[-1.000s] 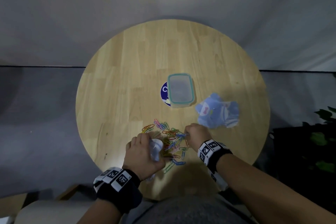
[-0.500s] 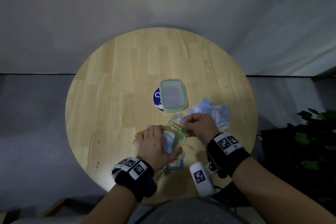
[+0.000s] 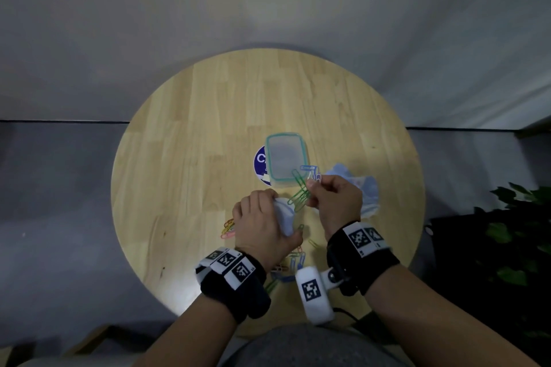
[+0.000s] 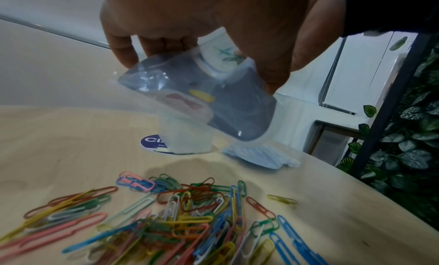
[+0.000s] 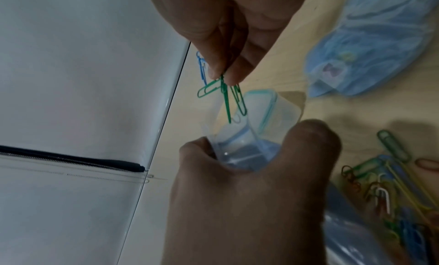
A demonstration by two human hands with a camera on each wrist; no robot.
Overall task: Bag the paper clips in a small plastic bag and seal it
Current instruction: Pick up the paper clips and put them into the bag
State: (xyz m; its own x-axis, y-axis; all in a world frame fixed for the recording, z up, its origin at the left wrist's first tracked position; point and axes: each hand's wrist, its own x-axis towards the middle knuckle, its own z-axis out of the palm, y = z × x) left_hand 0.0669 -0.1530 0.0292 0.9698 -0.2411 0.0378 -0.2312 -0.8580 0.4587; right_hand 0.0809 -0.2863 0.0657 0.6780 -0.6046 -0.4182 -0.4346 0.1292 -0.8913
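Several green paper clips (image 3: 299,192), lifted off the pile (image 4: 166,222), now hang pinched in the right hand (image 3: 334,202) just above the small plastic bag (image 3: 284,214), which the left hand (image 3: 262,226) grips; drop-in looks next.

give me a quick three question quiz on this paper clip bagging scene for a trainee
1. True or false: the right hand pinches a bunch of green paper clips above the mouth of the small plastic bag.
2. Which hand holds the bag? A) the left hand B) the right hand C) neither, it lies on the table
3. Fill in: most of the loose paper clips lie on the ____, not in the bag.

Key
1. True: the clips hang from the fingers just over the bag's opening.
2. A: the left hand grips it, lifted off the table.
3. Table: the coloured pile sits on the wood under the hands.
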